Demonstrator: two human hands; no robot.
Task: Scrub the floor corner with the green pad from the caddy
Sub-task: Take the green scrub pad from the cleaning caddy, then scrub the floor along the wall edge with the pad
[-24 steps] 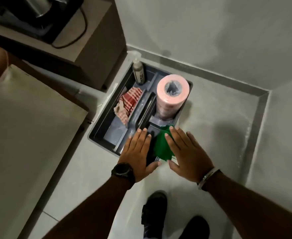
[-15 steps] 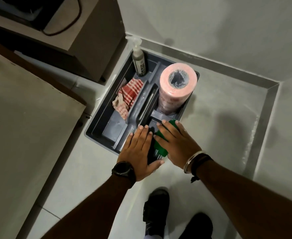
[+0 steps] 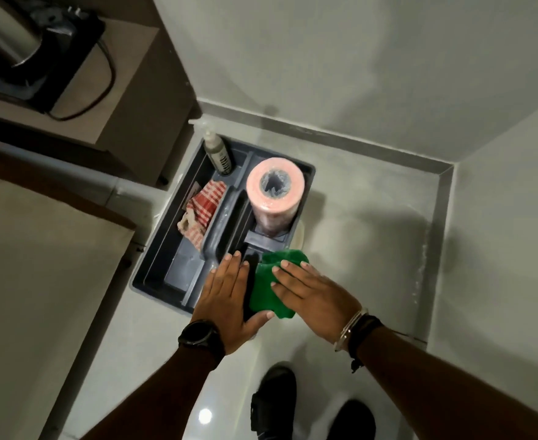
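Observation:
A dark grey caddy (image 3: 153, 265) sits on the pale floor by a cabinet. The green pad (image 3: 263, 289) is over the caddy's near right corner, with my right hand (image 3: 312, 295) lying on it, fingers around its right side. My left hand (image 3: 226, 296) rests flat on the caddy's near edge just left of the pad, fingers straight and holding nothing. The floor corner (image 3: 442, 176) lies to the far right, where two grey walls meet.
In the caddy stand a pink roll (image 3: 274, 192), a spray bottle (image 3: 218, 154) and a red checked cloth (image 3: 202, 209). A brown cabinet (image 3: 134, 100) stands at the left with a black appliance (image 3: 36, 58) on top. My shoes (image 3: 272, 404) are on the floor below.
My right hand has drawn the green pad up and right, so more of it shows over the caddy's corner. My left hand has stayed on the caddy's edge.

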